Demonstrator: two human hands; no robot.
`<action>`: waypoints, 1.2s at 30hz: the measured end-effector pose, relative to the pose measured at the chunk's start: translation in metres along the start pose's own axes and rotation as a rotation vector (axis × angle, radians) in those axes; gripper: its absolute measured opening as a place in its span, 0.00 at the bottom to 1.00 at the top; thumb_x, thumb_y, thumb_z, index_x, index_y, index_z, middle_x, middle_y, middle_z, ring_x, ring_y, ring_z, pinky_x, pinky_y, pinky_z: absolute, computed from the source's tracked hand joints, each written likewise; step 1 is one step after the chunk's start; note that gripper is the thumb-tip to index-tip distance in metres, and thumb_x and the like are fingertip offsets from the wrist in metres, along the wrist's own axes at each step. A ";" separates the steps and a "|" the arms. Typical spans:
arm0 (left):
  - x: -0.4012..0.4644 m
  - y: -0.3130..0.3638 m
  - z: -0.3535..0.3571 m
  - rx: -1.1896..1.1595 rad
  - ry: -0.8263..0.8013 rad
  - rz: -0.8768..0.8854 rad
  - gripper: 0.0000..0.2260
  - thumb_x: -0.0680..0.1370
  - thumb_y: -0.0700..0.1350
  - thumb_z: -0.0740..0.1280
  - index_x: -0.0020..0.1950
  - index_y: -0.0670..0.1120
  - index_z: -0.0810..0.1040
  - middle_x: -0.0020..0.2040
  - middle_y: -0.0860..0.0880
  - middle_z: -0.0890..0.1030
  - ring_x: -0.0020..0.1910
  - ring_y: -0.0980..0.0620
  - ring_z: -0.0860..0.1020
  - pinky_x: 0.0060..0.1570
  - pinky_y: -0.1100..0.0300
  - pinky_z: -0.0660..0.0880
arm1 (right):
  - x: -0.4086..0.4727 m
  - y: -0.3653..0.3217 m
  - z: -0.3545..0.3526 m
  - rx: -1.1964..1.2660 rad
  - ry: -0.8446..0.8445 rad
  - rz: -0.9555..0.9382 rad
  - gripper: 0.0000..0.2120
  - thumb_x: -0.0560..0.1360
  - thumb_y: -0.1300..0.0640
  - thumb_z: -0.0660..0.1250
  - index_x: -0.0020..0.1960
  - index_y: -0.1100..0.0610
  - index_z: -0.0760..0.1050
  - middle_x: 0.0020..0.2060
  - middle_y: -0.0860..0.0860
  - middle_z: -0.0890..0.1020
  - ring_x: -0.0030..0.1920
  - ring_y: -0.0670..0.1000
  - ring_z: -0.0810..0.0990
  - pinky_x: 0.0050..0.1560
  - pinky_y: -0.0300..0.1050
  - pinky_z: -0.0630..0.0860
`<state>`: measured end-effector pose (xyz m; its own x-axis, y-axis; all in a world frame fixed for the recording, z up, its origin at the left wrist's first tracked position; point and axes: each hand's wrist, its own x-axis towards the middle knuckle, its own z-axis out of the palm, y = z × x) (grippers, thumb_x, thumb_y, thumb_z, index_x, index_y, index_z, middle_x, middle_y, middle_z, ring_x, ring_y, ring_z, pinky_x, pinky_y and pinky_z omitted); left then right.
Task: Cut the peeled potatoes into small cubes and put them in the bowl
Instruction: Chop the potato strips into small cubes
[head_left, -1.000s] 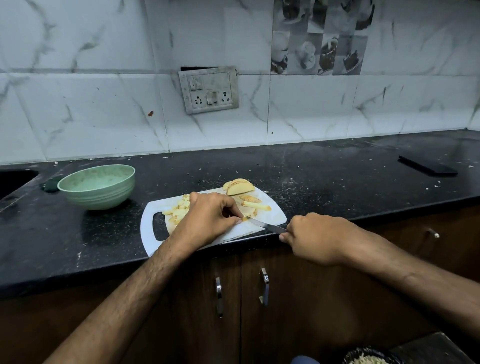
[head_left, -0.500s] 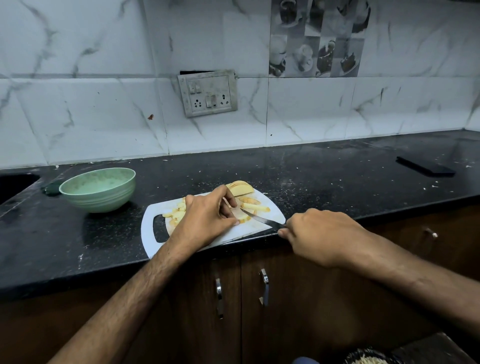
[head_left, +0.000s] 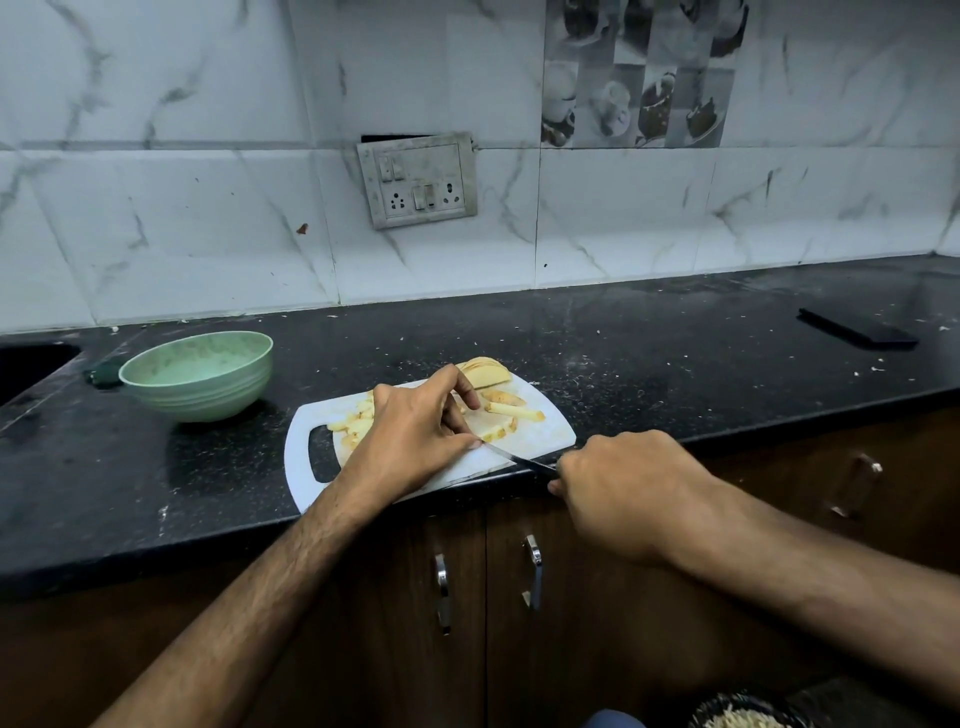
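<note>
Potato pieces (head_left: 498, 428) lie on a white cutting board (head_left: 540, 441) at the front edge of a dark stone surface (head_left: 649, 358), directly under and beside the left hand (head_left: 415, 441). That hand rests on the pieces with its fingers curled down over them, the forefinger reaching toward the far end. The right hand (head_left: 623, 493), just off the board's near right corner, is clenched around the handle of one knife (head_left: 519, 457), whose blade angles left onto the board and meets the potato beside the left thumb. Sliced potato (head_left: 483, 371) sits stacked at the board's far edge, with a few sticks nearby and smaller bits left of the hand; an exact count cannot be told. One green bowl (head_left: 200, 376) stands well left of the board.
</note>
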<state>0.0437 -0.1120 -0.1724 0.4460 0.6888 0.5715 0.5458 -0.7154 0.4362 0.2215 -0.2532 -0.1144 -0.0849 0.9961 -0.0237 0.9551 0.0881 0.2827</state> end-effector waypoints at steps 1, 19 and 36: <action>-0.001 0.000 -0.001 0.010 0.003 0.004 0.17 0.70 0.44 0.79 0.50 0.54 0.74 0.36 0.59 0.83 0.42 0.63 0.81 0.64 0.47 0.62 | -0.002 -0.003 0.001 -0.042 0.026 -0.023 0.14 0.84 0.50 0.52 0.58 0.54 0.74 0.56 0.54 0.80 0.56 0.59 0.80 0.50 0.51 0.74; 0.027 0.018 0.029 0.406 -0.101 0.134 0.07 0.81 0.57 0.63 0.55 0.57 0.76 0.48 0.59 0.77 0.54 0.57 0.74 0.53 0.51 0.58 | 0.076 0.072 0.036 0.638 0.116 0.186 0.20 0.81 0.41 0.56 0.37 0.51 0.70 0.37 0.48 0.77 0.46 0.56 0.79 0.48 0.50 0.74; 0.035 -0.011 0.021 0.760 0.036 0.123 0.07 0.78 0.54 0.66 0.44 0.53 0.79 0.45 0.54 0.76 0.47 0.50 0.73 0.49 0.49 0.59 | 0.111 0.043 0.059 0.472 0.349 0.261 0.20 0.83 0.42 0.50 0.54 0.52 0.76 0.52 0.55 0.82 0.53 0.61 0.80 0.44 0.51 0.68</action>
<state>0.0684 -0.0781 -0.1719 0.5186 0.5960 0.6131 0.8370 -0.5004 -0.2215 0.2701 -0.1387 -0.1619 0.1563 0.9328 0.3249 0.9722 -0.0871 -0.2175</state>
